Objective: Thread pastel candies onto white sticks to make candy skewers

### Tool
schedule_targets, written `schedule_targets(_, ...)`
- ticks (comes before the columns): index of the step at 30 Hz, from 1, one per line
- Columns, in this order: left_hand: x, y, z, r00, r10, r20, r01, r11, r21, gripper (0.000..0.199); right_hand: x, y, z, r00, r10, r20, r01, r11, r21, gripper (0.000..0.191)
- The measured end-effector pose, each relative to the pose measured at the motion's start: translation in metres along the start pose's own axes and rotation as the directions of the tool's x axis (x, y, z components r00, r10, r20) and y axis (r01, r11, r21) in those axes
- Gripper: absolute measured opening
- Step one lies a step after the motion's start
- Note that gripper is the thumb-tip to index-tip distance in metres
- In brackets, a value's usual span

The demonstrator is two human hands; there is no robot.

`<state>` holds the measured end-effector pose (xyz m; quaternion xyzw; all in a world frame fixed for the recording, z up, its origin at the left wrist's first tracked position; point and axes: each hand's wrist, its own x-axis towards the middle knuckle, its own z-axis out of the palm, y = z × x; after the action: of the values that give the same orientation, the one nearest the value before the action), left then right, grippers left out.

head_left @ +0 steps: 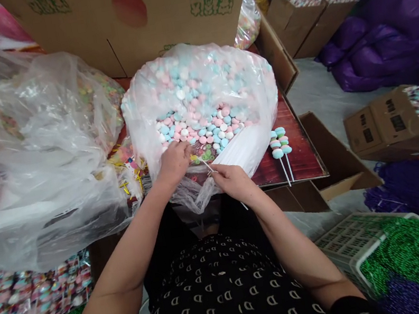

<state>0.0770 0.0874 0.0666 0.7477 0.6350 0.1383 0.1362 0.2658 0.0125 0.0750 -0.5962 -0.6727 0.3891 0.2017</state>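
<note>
My right hand (231,179) is closed in a pinch around a thin white stick (206,165), whose bare tip points up and left. Over the near edge of a pile of round pink, blue and white marshmallow-like candies (221,128), my left hand (175,161) has its fingers curled; whatever they grip is hidden. The pile spills from a large clear plastic bag (261,78). Beside my right hand lies a bundle of white sticks (238,147). A few green ring candies (207,153) show between my hands. Two finished candy skewers (280,143) lie at the right on the red table (306,159).
A tall cardboard box (170,19) stands behind the pile. Crumpled clear bags (41,137) cover the left side. An open carton (338,157) and a crate (352,240) with green strands stand at the right. Wrapped candies (35,293) lie at lower left.
</note>
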Motion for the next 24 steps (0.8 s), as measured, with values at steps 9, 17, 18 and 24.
schedule_targets(9,0.047,-0.006,-0.017,0.984,-0.173,0.043,0.161,0.965,0.206,0.049,-0.012,0.009,0.008,0.995,0.062,-0.077,-0.043,0.972,0.231,0.049)
schedule_targets(17,0.055,-0.023,-0.023,0.981,-0.193,0.005,0.193,0.979,0.065,0.036,-0.019,0.016,0.01,0.991,0.108,-0.085,-0.066,0.916,0.395,0.059)
schedule_targets(18,0.054,-0.025,-0.024,0.981,-0.196,-0.012,0.196,0.981,0.01,0.034,-0.017,0.017,0.011,0.99,0.112,-0.082,-0.066,0.9,0.432,0.06)
schedule_targets(24,0.021,-0.02,-0.018,0.97,-0.222,-0.102,0.134,0.832,-0.538,0.022,0.019,0.007,0.018,0.987,0.084,-0.14,0.005,0.841,0.541,0.052)
